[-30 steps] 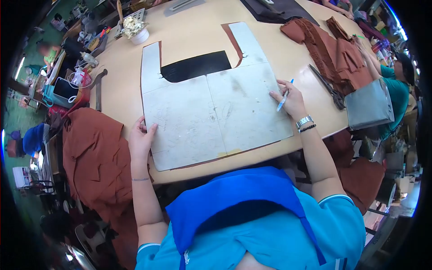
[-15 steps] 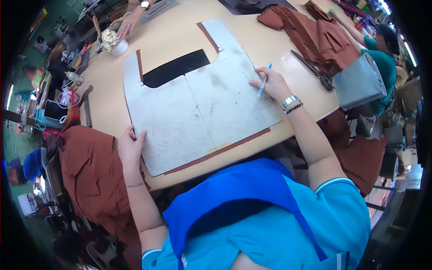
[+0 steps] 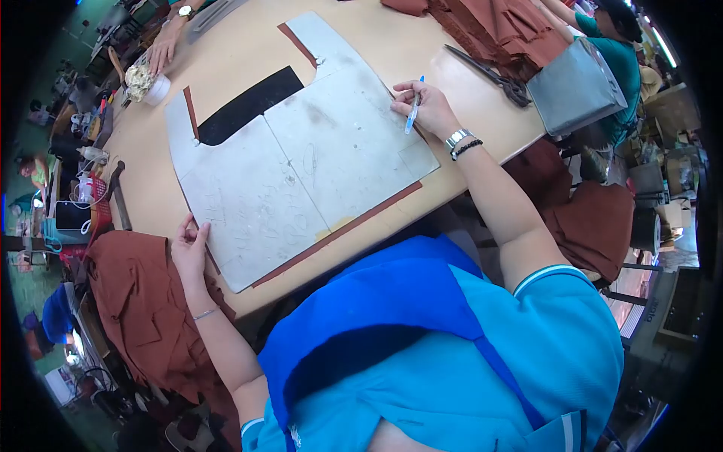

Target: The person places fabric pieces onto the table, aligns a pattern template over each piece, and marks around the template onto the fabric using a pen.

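Note:
A pale grey U-shaped board (image 3: 301, 158) lies on the table over reddish-brown fabric (image 3: 339, 237), whose strips show along its front edge and inner sides. In the notch is a black piece (image 3: 252, 105). My left hand (image 3: 190, 242) pinches the board's left edge between thumb and fingers. At the right edge of the board, my right hand (image 3: 426, 107) has its fingers closed on a blue and white pen (image 3: 413, 109).
Scissors (image 3: 493, 77) and a grey metal box (image 3: 576, 87) are at the right. A hammer-like tool (image 3: 118, 196) and brown fabric (image 3: 143, 301) are at the left. Another person's hand (image 3: 163, 49) is beside a white tub (image 3: 157, 90). A person in green sits at the far right.
The view has turned, so the board appears further left and more tilted. Another person's hand has come in at the top left. My hands remain at the board's edges.

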A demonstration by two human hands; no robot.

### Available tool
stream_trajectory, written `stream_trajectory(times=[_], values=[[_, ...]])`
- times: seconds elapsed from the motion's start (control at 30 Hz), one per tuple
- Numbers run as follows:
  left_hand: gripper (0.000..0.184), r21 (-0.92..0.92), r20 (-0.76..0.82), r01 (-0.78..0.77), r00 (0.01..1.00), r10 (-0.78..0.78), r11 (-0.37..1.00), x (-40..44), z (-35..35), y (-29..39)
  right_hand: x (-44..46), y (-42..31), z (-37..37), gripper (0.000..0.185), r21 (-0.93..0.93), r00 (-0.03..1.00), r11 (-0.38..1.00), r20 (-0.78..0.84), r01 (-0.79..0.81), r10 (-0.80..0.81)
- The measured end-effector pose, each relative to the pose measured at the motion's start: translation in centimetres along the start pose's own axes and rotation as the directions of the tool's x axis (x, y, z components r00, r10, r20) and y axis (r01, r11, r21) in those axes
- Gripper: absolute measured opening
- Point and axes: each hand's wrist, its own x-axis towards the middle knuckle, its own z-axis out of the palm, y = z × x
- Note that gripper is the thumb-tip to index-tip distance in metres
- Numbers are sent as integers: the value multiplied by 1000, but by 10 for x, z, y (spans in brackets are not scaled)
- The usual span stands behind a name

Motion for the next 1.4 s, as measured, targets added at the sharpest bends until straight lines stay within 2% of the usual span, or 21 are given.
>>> stream_trajectory(times=[0.1,0.33,0.4,0.47,0.5,0.53,0.57,0.6,0.67,0.73,0.83,0.93,1.03,1.07,1.13,1.2,1.23,1.27,1.33,1.4], values=[[51,22,3,1,1000,-1,1000,-1,-1,5,0,-1,0,38,75,999,997,10,-35,35],[52,6,0,-27,1000,27,1000,5,-2,-4,-7,-12,1,36,38,998,998,-19,-57,57],[53,147,-14,-21,1000,23,989,2,1,0,-6,-6,1,37,22,999,999,-31,-40,41],[53,263,-51,-25,998,39,964,5,-3,-7,-7,-10,-2,38,-153,998,988,-60,-35,26],[53,94,-48,14,999,-10,995,-7,3,15,-6,-6,-5,39,-134,999,990,-22,-35,33],[53,221,-61,11,998,2,975,-1,0,3,-7,-9,-3,40,-97,999,995,-23,-39,37],[54,220,-62,8,998,6,976,-7,1,15,-1,2,-2,40,-43,1000,999,17,-12,13],[54,281,-58,56,997,-41,958,-9,-1,25,-6,-10,-1,38,-114,1000,993,-9,-3,2],[54,240,-77,17,997,1,971,-11,0,23,-8,-20,2,37,-125,1000,992,-17,-8,6],[54,292,-66,47,997,-29,955,-12,-2,30,3,4,-3,38,-79,999,996,3,35,-35],[55,139,-68,61,996,-52,988,-11,0,18,4,9,-3,39,29,1000,1000,18,-2,1],[54,98,-69,60,996,-53,993,-9,2,12,5,11,-3,40,40,1000,999,27,-14,13],[54,242,-69,11,998,6,970,-10,-2,15,1,5,1,40,105,999,994,25,-34,32],[54,251,-45,4,999,7,968,-7,-2,15,-2,-4,1,39,76,997,994,20,-78,76],[52,295,-85,53,996,-29,954,-10,1,37,-3,-10,2,36,188,996,979,-18,-83,88],[45,401,-133,-161,964,231,902,6,26,58,0,-30,6,35,85,992,995,-124,47,-36],[39,367,-58,-151,981,185,918,7,35,87,1,-39,12,39,201,994,980,-108,8,14],[38,366,0,-287,951,309,885,15,50,95,2,-47,20,44,318,995,947,-80,-33,61],[36,352,106,-533,840,533,769,38,74,110,3,-61,37,46,393,999,919,-33,-19,35],[39,325,204,-569,822,532,755,58,95,125,7,-70,55,45,409,1000,912,-8,10,-7]])
